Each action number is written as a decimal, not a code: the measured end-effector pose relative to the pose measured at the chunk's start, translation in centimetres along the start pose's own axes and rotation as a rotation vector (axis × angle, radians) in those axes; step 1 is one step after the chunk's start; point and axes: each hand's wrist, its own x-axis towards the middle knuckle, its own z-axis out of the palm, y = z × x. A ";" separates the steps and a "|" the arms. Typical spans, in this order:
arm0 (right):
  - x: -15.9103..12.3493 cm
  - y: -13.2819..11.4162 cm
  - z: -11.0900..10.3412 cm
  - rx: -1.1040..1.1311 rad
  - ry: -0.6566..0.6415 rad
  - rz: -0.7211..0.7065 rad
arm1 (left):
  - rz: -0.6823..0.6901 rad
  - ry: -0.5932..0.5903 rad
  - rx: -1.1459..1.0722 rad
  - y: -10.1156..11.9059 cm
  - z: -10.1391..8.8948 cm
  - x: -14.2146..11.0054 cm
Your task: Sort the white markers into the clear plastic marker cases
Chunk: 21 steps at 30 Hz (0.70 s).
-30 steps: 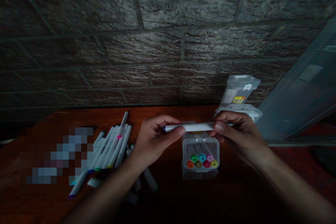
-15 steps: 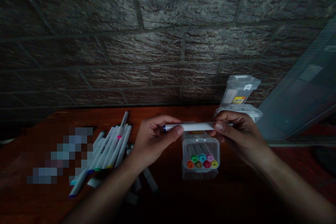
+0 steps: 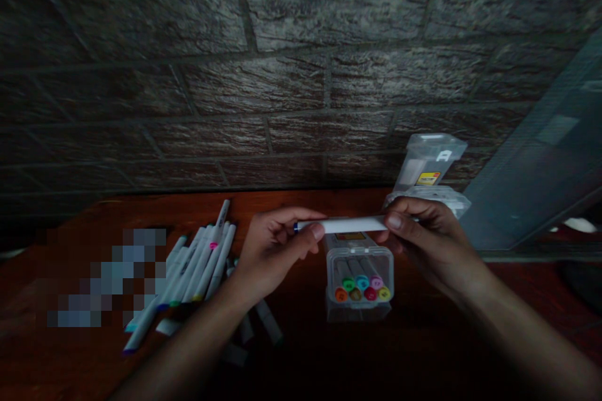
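Observation:
A white marker [image 3: 353, 225] with a dark blue end lies level between my two hands. My left hand [image 3: 278, 250] pinches it near the blue end, thumb in front. Around its other end close the thumb and fingers of my right hand [image 3: 420, 235], which hide that tip. Just below and behind the marker, a clear plastic case [image 3: 360, 310] lies on its side with its open end towards me. Inside it are several markers [image 3: 362, 282] with orange, green, brown, blue, red, pink and yellow ends.
Several loose white markers [image 3: 200, 263] lie in a pile on the wooden table [image 3: 301, 351] to the left. A second clear case [image 3: 416, 166] stands open at the back right. A brick wall [image 3: 282, 88] rises behind, and a grey panel [image 3: 522, 156] leans in from the right.
Both hands keep their hold on the marker, which has shifted or turned very slightly. The case and the loose markers stay where they were.

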 end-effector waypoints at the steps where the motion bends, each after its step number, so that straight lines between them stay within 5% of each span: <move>1: 0.0 0.0 0.0 0.007 0.005 0.003 | 0.000 -0.003 -0.015 -0.1 0.0 0.0; 21: 0.3 -0.2 0.1 0.025 0.094 0.057 | -0.052 -0.099 -0.381 -0.1 -0.1 0.0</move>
